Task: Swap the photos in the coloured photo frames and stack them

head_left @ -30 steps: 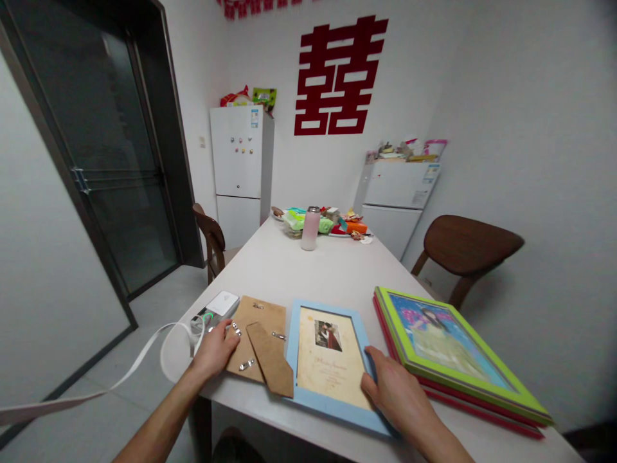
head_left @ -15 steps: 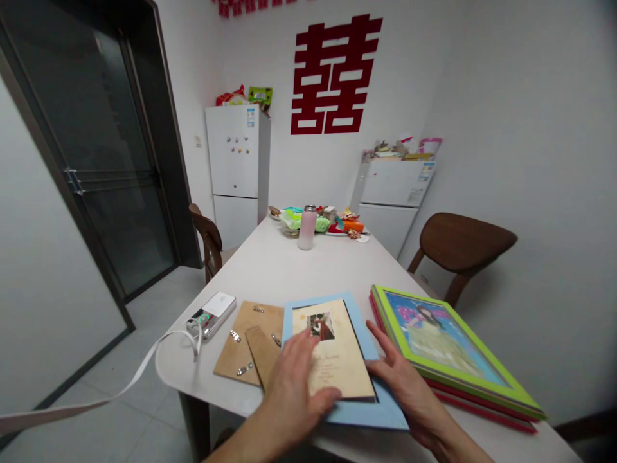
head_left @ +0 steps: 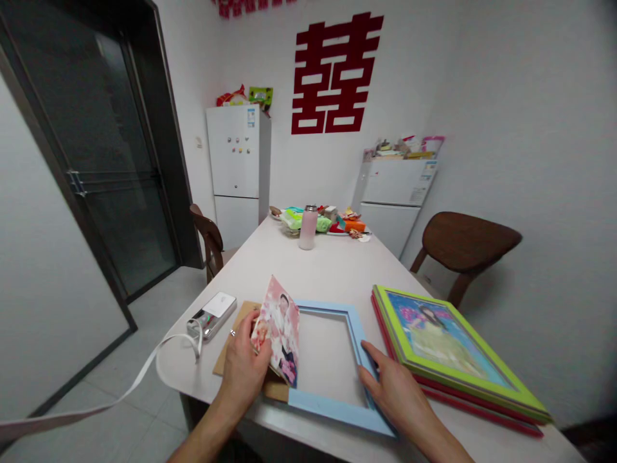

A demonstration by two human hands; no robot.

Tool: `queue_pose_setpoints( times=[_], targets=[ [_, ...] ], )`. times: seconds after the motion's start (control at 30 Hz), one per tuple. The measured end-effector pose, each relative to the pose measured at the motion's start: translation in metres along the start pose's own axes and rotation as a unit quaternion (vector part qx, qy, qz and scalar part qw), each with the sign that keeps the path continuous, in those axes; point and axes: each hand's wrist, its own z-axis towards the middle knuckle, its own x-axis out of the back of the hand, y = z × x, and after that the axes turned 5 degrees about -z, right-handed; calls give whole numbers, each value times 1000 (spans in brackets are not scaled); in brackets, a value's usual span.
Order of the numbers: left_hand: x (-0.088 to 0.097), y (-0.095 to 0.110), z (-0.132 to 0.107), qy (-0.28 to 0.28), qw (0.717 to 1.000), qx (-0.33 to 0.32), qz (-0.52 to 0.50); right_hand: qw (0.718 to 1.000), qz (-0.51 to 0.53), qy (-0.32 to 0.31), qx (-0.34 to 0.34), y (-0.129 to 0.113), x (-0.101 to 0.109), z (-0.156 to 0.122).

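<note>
At seven o'clock, your left fingers (head_left: 245, 326) pinch the photo (head_left: 284, 331).
At five, your right fingers (head_left: 378, 355), slightly parted, hold the blue frame (head_left: 337, 409).

At lower centre, photo (head_left: 282, 328) and left hand (head_left: 245, 363) mostly hide the backing board (head_left: 222, 361). The top edge crops the red fringe (head_left: 258, 6), the left edge the strap (head_left: 58, 417); fridge labels (head_left: 428, 170) are unreadably small.

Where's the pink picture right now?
In the head view, the pink picture is left of centre, tilted up in the left hand, above the brown board and beside the blue frame's opening.
</note>
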Motion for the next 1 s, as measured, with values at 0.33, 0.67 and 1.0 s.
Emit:
queue_pose_setpoints(
  times=[0.33,0.67,1.0],
  targets=[
    [12,-46,-25,-72,985,29,155,992,-121,11,31,-7,-5,-2],
    [8,-35,-25,-95,970,-43,221,950,309,-37,17,-61,-28,14],
    [-21,-6,-15,-92,990,-104,8,822,567,9,42,-107,0,16]
  ],
)
